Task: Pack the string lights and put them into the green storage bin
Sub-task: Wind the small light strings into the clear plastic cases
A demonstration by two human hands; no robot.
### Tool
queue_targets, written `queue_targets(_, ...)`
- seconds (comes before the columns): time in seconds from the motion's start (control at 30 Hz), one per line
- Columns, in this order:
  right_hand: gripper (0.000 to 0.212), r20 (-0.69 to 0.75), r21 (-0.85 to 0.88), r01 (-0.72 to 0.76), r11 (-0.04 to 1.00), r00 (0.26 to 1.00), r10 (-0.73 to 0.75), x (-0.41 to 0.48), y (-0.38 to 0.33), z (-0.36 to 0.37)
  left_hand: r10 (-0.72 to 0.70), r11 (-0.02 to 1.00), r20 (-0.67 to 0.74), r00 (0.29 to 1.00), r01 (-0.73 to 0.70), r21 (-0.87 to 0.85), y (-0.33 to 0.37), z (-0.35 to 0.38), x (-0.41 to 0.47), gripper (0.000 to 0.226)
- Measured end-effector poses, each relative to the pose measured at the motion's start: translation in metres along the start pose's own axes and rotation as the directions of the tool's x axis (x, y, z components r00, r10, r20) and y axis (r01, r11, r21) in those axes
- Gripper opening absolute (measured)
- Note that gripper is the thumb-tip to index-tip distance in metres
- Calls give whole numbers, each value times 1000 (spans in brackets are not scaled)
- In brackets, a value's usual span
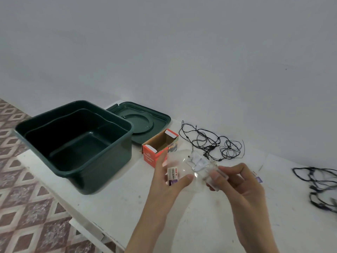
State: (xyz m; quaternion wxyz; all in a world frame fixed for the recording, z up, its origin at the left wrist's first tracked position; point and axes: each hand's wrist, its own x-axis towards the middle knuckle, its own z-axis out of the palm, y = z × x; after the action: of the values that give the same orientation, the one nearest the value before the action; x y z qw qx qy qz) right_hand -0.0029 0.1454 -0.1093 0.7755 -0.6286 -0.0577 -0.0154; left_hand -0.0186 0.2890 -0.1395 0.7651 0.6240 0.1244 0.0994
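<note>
A dark green storage bin (pixel 102 163) stands open and empty on the left of the white table. Black string lights (pixel 211 143) lie tangled behind my hands, and their wire runs down to a clear battery case (pixel 198 164). My left hand (pixel 164 181) holds a clear plastic bag (pixel 182 161) with a small printed label. My right hand (pixel 238 185) pinches the clear battery case at the bag's edge. A red cardboard box (pixel 155 151) marked LED Decorative Lights lies open between the bin and my hands.
The bin's green lid (pixel 144 123) lies upside down behind the bin. A second tangle of black string lights (pixel 319 187) lies at the table's right edge. The white table (pixel 118 207) ends at the left over a patterned tile floor (pixel 21 207). A plain wall stands behind.
</note>
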Motion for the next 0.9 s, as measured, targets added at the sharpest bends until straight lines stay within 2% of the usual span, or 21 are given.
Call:
queue_targets(0.1,23,-31,-108,64,992,997,-68,-2,0,-2,21,1000,7,1000,-21,-3,2,6,-5,73)
queue_targets(0.23,18,-56,-157,96,983,993,-106,-5,3,-4,51,998,57,997,-53,35,6,17,-14,78)
queue_targets(0.3,14,-78,-196,110,974,989,-127,-7,4,-6,42,999,89,995,-44,30,8,23,-17,73)
queue_targets(0.37,13,-89,-234,121,965,985,-145,-7,4,-9,16,999,78,997,-13,-38,11,28,-19,58)
queue_targets(0.47,28,-74,-161,96,982,991,-109,-7,3,-11,-63,982,11,998,64,-177,13,30,-18,38)
queue_targets(0.53,40,-37,-147,70,987,996,-76,-8,3,-12,-93,970,1,996,91,-227,10,33,-16,34)
queue_targets(0.67,12,-60,-100,57,993,996,-63,-9,3,-10,-73,977,-5,997,70,-200,5,46,-17,41)
queue_targets(0.8,18,-181,-44,93,995,978,-100,-11,15,-9,-40,972,-25,999,33,-231,3,61,-23,29)
queue_targets(0.9,18,-267,-9,84,996,960,-83,-14,27,-4,-48,963,-57,997,31,-267,1,68,-25,32)
